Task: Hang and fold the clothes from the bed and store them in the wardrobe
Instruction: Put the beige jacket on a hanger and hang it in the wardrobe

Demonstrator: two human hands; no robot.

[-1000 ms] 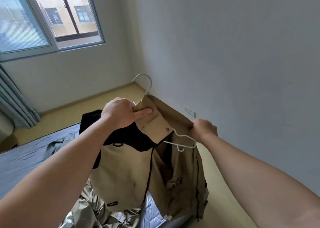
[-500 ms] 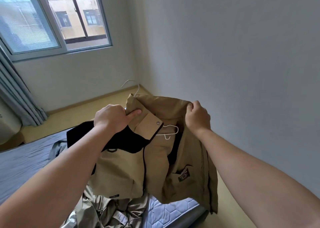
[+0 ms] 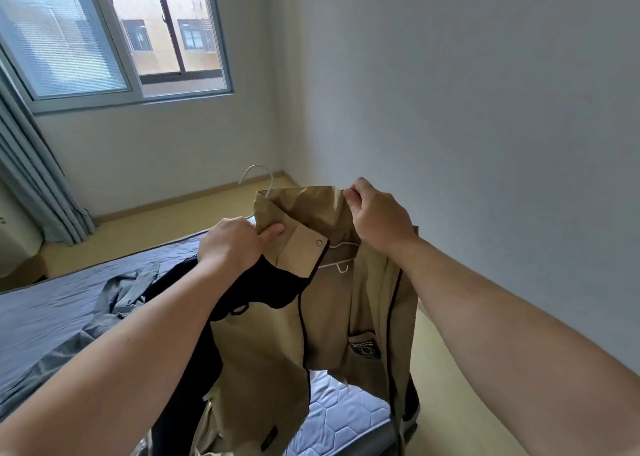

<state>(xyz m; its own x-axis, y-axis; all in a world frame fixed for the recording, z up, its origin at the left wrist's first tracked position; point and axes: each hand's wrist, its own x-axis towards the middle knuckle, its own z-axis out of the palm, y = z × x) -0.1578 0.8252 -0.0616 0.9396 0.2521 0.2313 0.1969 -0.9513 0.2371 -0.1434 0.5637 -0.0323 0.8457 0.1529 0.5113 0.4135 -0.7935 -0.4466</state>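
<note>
Both hands seating a jacket on its hanger, above the bed corner.
Left hand (image 3: 235, 244) curled, thumb pinching the collar flap; right hand (image 3: 379, 220) pinches the collar's far top edge. Just below both hangs the tan fabric jacket with black lining and trim (image 3: 270, 344), on a white wire hanger (image 3: 337, 267), hook up behind the collar. Best to pull the collar evenly over both hanger shoulders, or it likely slips. Jacket hangs over the near right corner of the blue-sheeted bed (image 3: 52, 310).

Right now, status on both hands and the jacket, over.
Left hand grips collar; right hand pinches its far edge. Tan jacket on white hanger, over bed. Wardrobe not in view.
</note>
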